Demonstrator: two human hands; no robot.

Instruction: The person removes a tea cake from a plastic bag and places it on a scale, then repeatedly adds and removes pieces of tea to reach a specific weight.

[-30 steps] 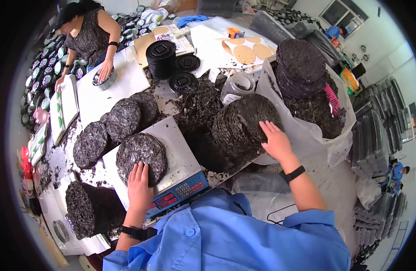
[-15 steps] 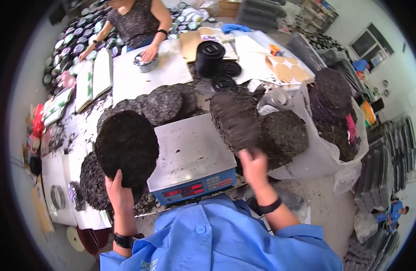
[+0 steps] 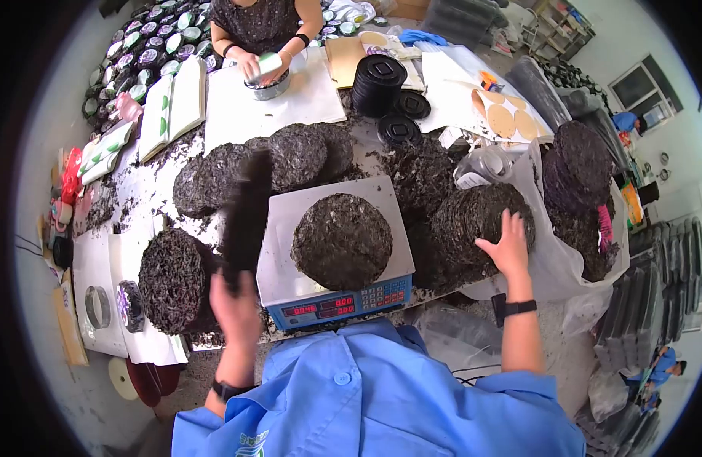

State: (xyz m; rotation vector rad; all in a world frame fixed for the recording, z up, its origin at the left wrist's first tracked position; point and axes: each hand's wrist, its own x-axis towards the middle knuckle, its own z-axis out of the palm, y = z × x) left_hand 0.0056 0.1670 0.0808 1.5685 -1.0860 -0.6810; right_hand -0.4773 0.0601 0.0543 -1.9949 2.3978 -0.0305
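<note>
one disc (image 3: 342, 242) of dark, pressed, leaf-like material lay flat on the plate of the scale (image 3: 402, 263), and the scale showed three red readings, of which the left one looked like 0.046 and the other two 0.00. left of the scale, the left hand (image 3: 238, 311) was grasping one raised disc (image 3: 247, 213) by its lower end; this disc was seen almost edge-on and was blurred, so the exact bend of the fingers could not be told. right of the scale, the right hand (image 3: 511, 247) had its fingers released and spread over the face of one stack (image 3: 470, 228) of such discs; whether the palm touched it could not be told. one more stack (image 3: 170, 280) lay on its side left of the scale, and at least four discs (image 3: 297, 158) overlapped in a row behind it. farther behind the scale were one pile of black lids (image 3: 377, 80) and two loose lids (image 3: 399, 131), and one jar (image 3: 489, 163) was behind it to the right.

the table (image 3: 149, 199) was pale and scattered with dark crumbs. across from the scale, one co-worker (image 3: 263, 30) held one round tin (image 3: 268, 90) with both hands. the room had one window (image 3: 646, 85) far behind the scale, to the right.
</note>
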